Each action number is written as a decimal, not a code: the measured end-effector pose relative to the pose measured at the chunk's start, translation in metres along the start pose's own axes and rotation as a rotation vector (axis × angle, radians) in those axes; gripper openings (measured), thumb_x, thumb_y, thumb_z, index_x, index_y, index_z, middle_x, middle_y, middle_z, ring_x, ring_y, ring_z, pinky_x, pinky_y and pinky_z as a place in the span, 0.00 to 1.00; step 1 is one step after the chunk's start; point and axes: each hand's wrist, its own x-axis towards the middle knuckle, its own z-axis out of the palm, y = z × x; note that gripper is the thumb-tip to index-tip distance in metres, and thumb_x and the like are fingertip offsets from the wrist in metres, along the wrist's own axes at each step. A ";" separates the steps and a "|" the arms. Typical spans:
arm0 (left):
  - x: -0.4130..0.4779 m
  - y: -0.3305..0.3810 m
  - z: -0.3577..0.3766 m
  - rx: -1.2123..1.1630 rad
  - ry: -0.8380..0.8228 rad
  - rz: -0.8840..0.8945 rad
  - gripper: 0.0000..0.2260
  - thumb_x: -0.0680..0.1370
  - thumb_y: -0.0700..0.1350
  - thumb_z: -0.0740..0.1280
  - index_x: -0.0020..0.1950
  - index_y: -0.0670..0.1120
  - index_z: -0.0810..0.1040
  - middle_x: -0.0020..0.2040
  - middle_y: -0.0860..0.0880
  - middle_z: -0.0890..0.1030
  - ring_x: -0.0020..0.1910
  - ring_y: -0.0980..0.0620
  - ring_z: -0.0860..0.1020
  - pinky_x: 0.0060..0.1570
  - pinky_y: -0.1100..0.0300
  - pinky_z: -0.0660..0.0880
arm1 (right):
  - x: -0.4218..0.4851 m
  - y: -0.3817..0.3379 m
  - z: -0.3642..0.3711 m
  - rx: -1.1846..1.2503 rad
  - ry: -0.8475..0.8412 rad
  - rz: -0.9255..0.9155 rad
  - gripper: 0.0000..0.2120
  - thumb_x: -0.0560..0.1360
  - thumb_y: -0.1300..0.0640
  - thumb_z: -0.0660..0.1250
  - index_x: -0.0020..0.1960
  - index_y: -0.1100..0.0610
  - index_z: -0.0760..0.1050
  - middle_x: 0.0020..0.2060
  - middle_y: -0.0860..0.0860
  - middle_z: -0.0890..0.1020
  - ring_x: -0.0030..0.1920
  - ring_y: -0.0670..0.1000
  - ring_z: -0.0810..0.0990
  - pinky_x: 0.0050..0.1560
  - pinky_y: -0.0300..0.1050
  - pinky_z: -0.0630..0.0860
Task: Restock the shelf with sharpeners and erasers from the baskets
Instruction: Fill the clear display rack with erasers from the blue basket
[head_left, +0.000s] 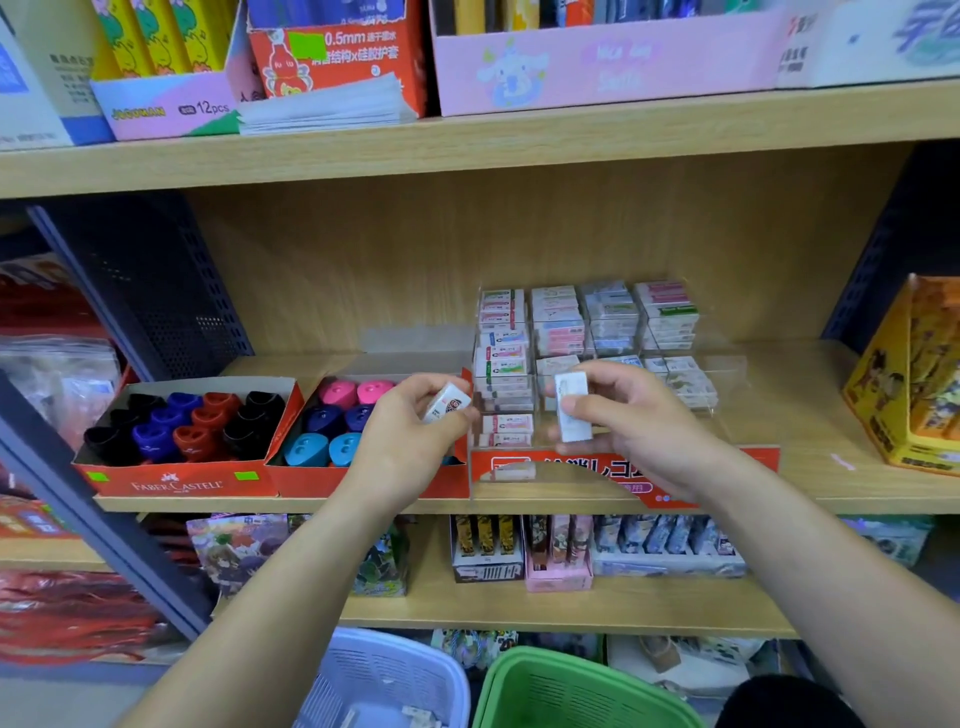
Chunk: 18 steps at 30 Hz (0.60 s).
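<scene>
My left hand pinches a small white eraser in front of the sharpener boxes. My right hand grips a longer white eraser, held upright before the clear acrylic eraser display. That display holds stacked erasers in several columns and has a red label along its front. Left of it stand two red cardboard boxes: one with black, blue and red sharpeners, the other with pink, navy and cyan sharpeners.
Below, near my legs, stand a pale blue basket and a green basket. The wooden shelf has an orange box at its right end. Card packs fill the lower shelf; boxed stationery sits above.
</scene>
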 end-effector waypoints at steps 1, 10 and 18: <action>0.001 0.002 0.001 -0.001 -0.001 0.004 0.08 0.80 0.37 0.68 0.57 0.48 0.80 0.48 0.50 0.85 0.39 0.60 0.82 0.34 0.65 0.75 | -0.001 0.000 -0.003 -0.005 -0.004 0.000 0.07 0.80 0.65 0.66 0.56 0.59 0.80 0.48 0.54 0.81 0.45 0.54 0.86 0.43 0.48 0.84; 0.011 0.010 0.008 -0.007 0.006 0.069 0.12 0.82 0.33 0.63 0.59 0.49 0.76 0.45 0.55 0.86 0.38 0.59 0.83 0.33 0.67 0.77 | 0.002 -0.005 -0.037 -0.095 0.315 -0.117 0.10 0.77 0.67 0.70 0.52 0.54 0.83 0.48 0.57 0.85 0.41 0.54 0.82 0.47 0.46 0.82; 0.029 0.010 0.012 0.096 0.038 0.097 0.09 0.82 0.39 0.66 0.60 0.50 0.75 0.50 0.54 0.86 0.46 0.56 0.85 0.42 0.61 0.82 | 0.037 -0.012 -0.058 -0.183 0.424 -0.125 0.07 0.78 0.66 0.70 0.54 0.58 0.82 0.43 0.55 0.83 0.34 0.48 0.84 0.36 0.43 0.83</action>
